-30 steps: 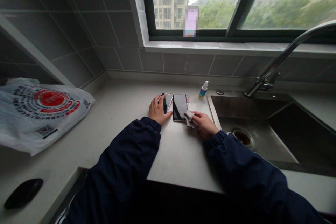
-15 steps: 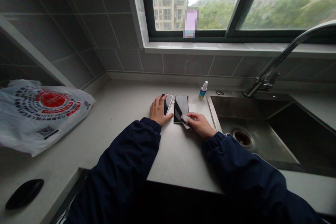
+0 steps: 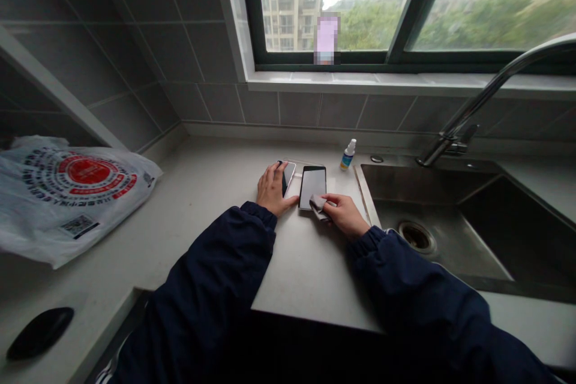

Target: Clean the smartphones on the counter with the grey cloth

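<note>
Left hand [image 3: 271, 189], grip open, lies on the silver-edged phone [image 3: 288, 177], pinning it; right hand [image 3: 344, 216] pinches a grey cloth [image 3: 317, 206] against the black phone [image 3: 312, 187].

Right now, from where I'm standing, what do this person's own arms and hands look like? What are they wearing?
The arms are covered by a dark navy jacket with loose, puffy sleeves gathered into snug cuffs. White stripes show on the left sleeve, at the bottom edge of the view. The left hand and right hand are bare, without gloves.
</note>
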Demonstrator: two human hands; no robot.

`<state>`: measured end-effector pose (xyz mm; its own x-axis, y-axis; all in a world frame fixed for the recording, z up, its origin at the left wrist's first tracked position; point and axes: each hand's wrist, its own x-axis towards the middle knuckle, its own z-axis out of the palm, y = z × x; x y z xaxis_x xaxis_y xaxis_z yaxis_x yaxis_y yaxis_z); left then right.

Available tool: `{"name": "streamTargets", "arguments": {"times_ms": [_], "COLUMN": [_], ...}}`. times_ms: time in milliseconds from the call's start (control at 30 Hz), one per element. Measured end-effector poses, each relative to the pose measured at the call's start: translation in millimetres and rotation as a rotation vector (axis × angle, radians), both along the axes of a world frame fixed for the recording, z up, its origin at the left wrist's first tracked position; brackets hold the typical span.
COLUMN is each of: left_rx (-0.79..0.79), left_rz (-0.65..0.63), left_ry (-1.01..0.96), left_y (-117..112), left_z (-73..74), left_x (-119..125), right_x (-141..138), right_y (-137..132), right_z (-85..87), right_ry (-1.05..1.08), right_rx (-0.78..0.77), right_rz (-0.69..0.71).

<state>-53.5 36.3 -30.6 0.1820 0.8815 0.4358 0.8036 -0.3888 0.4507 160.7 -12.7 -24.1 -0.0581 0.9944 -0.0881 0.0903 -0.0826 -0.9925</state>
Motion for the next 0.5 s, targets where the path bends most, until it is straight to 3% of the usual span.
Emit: {"name": "streamTargets", "arguments": {"times_ms": [200,333,500], "left_rx": [0.044,0.12,0.024], "left_rz": [-0.067,-0.05,-0.045], "left_ry": [-0.059,-0.289,-0.478], "left_y": [-2,-2,-5], "left_z": [2.9,13.5,23.2], "left_x": [5,5,5], "right_x": [-1,-1,0], "right_y": [-1,-2,-2], "right_z": [1.7,1.9,2.4], "right_ry": [0.038,0.059,0.071], "right_rx": [-0.019,-0.027,-0.034], "right_rz": [-0.017,-0.021,-0.026]}}
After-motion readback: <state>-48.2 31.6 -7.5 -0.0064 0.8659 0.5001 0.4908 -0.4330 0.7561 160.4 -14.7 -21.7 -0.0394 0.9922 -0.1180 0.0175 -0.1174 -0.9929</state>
